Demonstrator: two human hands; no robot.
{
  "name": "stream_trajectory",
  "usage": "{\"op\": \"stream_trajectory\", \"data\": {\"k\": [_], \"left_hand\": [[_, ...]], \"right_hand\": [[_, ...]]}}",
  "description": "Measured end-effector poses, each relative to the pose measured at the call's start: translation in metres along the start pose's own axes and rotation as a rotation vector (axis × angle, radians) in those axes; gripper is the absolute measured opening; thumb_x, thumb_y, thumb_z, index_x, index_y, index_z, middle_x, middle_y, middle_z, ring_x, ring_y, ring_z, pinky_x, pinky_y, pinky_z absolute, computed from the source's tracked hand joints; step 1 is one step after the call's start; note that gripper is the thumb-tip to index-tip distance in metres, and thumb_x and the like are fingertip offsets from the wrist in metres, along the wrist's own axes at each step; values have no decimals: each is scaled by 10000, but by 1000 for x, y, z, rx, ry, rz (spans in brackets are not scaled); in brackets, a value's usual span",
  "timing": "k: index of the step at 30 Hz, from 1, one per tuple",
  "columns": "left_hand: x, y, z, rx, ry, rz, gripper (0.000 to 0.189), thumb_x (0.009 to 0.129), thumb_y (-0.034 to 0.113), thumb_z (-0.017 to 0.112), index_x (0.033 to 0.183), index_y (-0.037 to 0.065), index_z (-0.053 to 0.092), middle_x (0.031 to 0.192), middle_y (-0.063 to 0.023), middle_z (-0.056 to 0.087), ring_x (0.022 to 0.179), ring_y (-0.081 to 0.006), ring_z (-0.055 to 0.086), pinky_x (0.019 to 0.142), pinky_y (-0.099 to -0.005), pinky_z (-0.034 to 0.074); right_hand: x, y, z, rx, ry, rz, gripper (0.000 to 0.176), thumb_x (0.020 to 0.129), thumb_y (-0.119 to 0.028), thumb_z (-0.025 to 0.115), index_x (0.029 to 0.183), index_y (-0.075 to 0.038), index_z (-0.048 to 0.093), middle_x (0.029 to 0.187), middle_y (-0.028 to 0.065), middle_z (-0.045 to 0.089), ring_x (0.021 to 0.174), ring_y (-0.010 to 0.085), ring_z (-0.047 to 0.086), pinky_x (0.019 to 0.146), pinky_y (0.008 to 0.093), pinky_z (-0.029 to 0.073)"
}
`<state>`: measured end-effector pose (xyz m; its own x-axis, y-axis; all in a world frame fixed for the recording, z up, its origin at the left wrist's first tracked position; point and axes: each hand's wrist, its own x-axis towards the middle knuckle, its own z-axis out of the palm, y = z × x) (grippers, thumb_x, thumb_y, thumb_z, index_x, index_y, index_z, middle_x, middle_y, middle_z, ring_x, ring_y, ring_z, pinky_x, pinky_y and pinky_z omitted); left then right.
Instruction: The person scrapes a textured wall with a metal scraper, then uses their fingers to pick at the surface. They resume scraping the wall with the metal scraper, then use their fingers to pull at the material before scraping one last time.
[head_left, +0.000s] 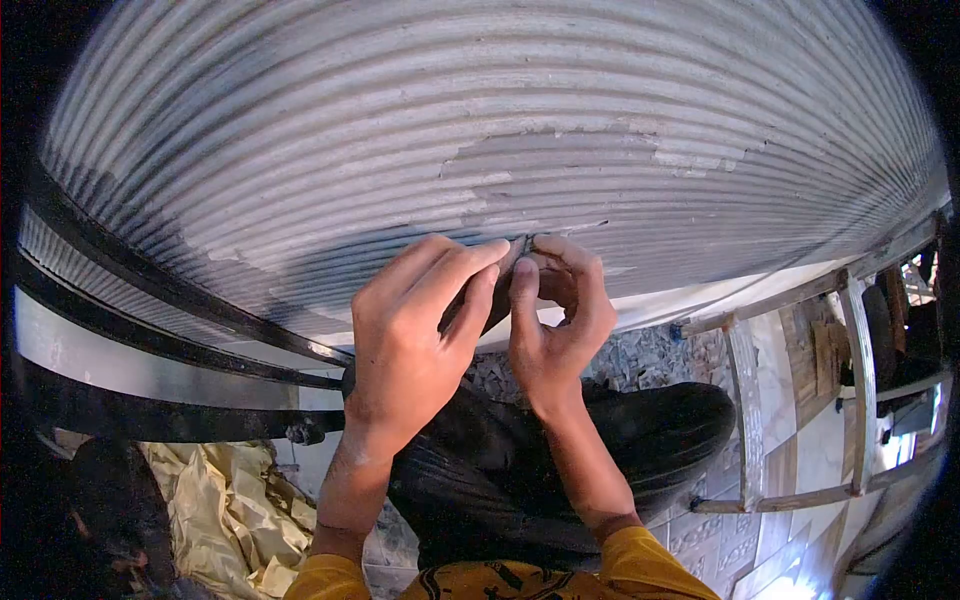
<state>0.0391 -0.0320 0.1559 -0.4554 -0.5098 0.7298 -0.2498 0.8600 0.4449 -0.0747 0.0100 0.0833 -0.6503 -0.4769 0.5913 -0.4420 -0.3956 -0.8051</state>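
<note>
My left hand (410, 335) is closed, thumb and index finger pinched together at the lower part of a grey corrugated panel (520, 80). Close beside it, my right hand (562, 325) also makes a pinch, with its fingers curled round. A small dark piece (527, 243) shows between the two sets of fingertips, too small to name. Patches of the panel's pale coating have peeled off just above the hands, baring darker grey ridges.
Dark metal bars (180, 275) run along the left. A ladder-like frame (745, 400) stands at the right over a tiled floor (780, 450). Crumpled gold sheeting (225, 500) lies at lower left. My legs in dark trousers (640, 450) are folded below the panel.
</note>
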Motion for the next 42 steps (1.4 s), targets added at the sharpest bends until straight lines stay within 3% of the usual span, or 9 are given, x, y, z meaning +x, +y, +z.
{"op": "stream_trajectory", "data": {"k": [15,17,19,22,26,32,38,42], "left_hand": [[-2,-2,-1,-108,-49,8,167,820,-31,687,983,8,695,823,-127,659,703,-282,661,615,-347,505],[-6,1,-4,-136,-50,35,171,817,-35,688,982,9,697,825,-127,662,705,-280,664,619,-344,507],[-11,6,-8,-171,-99,-46,173,813,-44,686,977,9,694,827,-128,668,723,-280,670,633,-342,512],[-13,-1,-6,-106,-70,-57,147,827,-21,683,970,11,689,833,-134,671,750,-300,673,654,-355,514],[-15,-4,-7,-11,-53,-76,149,837,-3,677,985,16,685,858,-135,670,781,-319,671,673,-371,512],[-15,-5,-7,5,-33,-70,156,842,-1,671,995,19,684,866,-130,668,790,-319,667,677,-370,512],[-20,-8,-1,-41,-5,-74,155,846,1,672,1000,11,687,861,-134,674,782,-307,675,683,-361,514],[-22,-10,9,-98,61,-92,144,854,5,672,997,-3,689,854,-140,681,774,-297,683,680,-349,515]], "right_hand": [[-1,-1,-4,50,56,-89,188,809,65,639,985,0,629,799,102,633,625,164,630,588,269,505],[-6,-3,-12,-31,83,-190,177,798,61,647,966,11,626,792,109,639,619,155,622,580,266,499],[-8,-3,-18,-17,78,-168,142,799,39,678,921,8,613,761,109,639,604,152,623,575,271,501],[-2,-2,-17,70,120,136,191,792,-52,773,842,-20,591,674,78,635,570,149,632,559,272,497],[18,-2,-10,-167,4,49,250,763,-135,828,800,-35,601,637,80,653,554,150,651,544,282,500],[22,-3,-11,-163,5,32,200,767,-81,799,768,-32,605,645,78,656,559,162,660,547,292,509],[20,6,-17,-187,8,-140,120,801,-28,736,828,-10,621,726,100,684,606,173,686,592,301,533],[3,0,-18,-2,-36,40,136,824,-21,714,921,2,622,759,107,688,651,184,700,624,307,546]]}}
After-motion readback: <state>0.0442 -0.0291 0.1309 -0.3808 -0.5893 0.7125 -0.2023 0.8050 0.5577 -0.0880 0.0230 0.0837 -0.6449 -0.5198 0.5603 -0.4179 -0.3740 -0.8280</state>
